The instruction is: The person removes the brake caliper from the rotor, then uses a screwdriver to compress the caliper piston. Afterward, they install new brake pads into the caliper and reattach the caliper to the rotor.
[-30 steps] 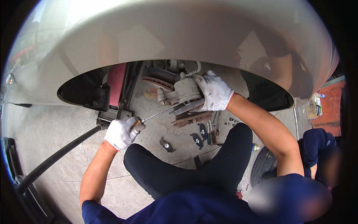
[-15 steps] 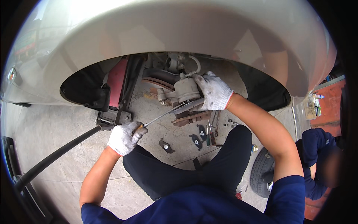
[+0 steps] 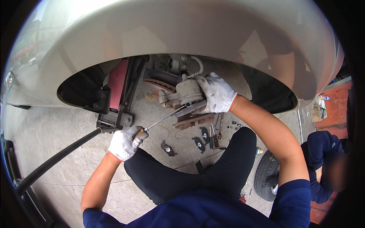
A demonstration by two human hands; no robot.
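In a white work glove, my left hand (image 3: 127, 143) is closed around the handle of a long screwdriver (image 3: 157, 123). Its thin shaft slants up to the right, and the tip reaches the lower side of a grey brake caliper (image 3: 189, 90); the exact contact point is hard to make out. My gloved right hand (image 3: 217, 92) grips the caliper's right side, with some fingers hidden behind it. A brake hose (image 3: 199, 64) curves above the caliper. Left of the caliper is the rusty-edged brake disc (image 3: 161, 84), and below it a rusty bracket (image 3: 193, 122).
The silver car's wheel arch (image 3: 171, 38) curves overhead. A red jack (image 3: 119, 84) with a long black handle (image 3: 62, 160) stands left. Brake pads (image 3: 168, 148), hand tools (image 3: 216, 137) and small nuts lie on the concrete. A tyre (image 3: 266, 176) and another person (image 3: 322, 152) are at right.
My left hand and the screwdriver have shifted very slightly left and down. The right hand keeps its hold on the caliper, and the whole view has moved a little.
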